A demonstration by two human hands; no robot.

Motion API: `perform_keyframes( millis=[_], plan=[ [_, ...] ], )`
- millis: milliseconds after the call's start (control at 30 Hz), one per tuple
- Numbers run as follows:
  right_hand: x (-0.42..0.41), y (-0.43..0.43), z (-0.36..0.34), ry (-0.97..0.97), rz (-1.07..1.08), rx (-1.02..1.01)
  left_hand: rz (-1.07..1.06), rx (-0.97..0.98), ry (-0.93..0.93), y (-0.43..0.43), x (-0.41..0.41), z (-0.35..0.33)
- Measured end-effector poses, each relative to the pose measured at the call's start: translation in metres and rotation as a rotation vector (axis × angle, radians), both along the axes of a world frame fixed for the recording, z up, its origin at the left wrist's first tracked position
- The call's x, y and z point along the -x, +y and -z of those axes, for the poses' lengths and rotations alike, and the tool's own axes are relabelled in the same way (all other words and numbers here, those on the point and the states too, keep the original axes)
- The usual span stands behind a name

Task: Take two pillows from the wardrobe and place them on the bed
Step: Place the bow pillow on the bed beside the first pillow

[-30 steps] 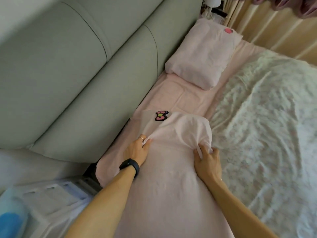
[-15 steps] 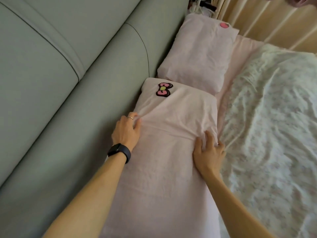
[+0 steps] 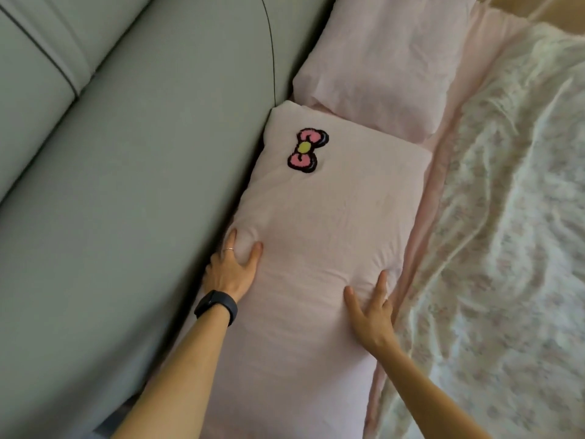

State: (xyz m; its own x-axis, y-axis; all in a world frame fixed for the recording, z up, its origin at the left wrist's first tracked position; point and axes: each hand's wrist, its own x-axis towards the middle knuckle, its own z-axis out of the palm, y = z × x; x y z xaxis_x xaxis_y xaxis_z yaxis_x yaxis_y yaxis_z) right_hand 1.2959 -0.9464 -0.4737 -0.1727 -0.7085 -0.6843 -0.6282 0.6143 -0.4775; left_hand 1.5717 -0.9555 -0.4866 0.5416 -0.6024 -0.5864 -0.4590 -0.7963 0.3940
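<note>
The near pillow, pale pink with a bow patch near its far end, lies flat along the head edge of the bed, its long side touching the grey-green headboard. Its far end is butted against the far pillow, which sits further along that same edge toward the far corner. Both pillows appear to be on the bed, so the step in hand is judged to be the final settling of the near one.

The left hand is laid on the headboard-side edge of the near pillow, fingers spread, thumb and forefinger pressed into the fabric so that a soft dimple is raised between them; nothing is pinched. A ring and a dark wristband are worn on that side. The right hand is placed flat on the opposite edge, fingers splayed and pressing down, beside the floral quilt.

To finish well, the pressure should be kept even on both edges, so the pillow is not skewed off the headboard line. The creases fanning out from both hands could be smoothed outward with flat palms rather than gathered. The casing is loose and thin, so it is likely to bunch if dragged; the filling should be patted, not pulled. The near end of the pillow runs out of the bottom of the view, so its alignment there cannot be told.
</note>
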Motion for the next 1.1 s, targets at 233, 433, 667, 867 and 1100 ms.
perform_keyframes(
  millis=[233, 433, 667, 867, 1100],
  plan=[
    [0.008, -0.003, -0.013, 0.003, 0.155, 0.314, -0.146, 0.369, -0.003, -0.016, 0.017, -0.038],
    [0.004, -0.011, -0.037, 0.001, 0.211, 0.565, -0.223, 0.547, -0.084, -0.027, 0.022, -0.067],
    [0.011, -0.013, -0.004, 0.206, -0.046, 0.134, 0.027, 0.265, -0.329, -0.03, 0.001, -0.023],
    [-0.029, 0.006, -0.01, 0.263, -0.524, 0.606, 0.439, 0.422, -0.403, 0.004, 0.057, 0.0],
    [-0.009, 0.063, 0.026, 0.297, -0.785, 0.3, 0.418, 0.121, -0.345, 0.097, 0.073, 0.032]
  ],
)
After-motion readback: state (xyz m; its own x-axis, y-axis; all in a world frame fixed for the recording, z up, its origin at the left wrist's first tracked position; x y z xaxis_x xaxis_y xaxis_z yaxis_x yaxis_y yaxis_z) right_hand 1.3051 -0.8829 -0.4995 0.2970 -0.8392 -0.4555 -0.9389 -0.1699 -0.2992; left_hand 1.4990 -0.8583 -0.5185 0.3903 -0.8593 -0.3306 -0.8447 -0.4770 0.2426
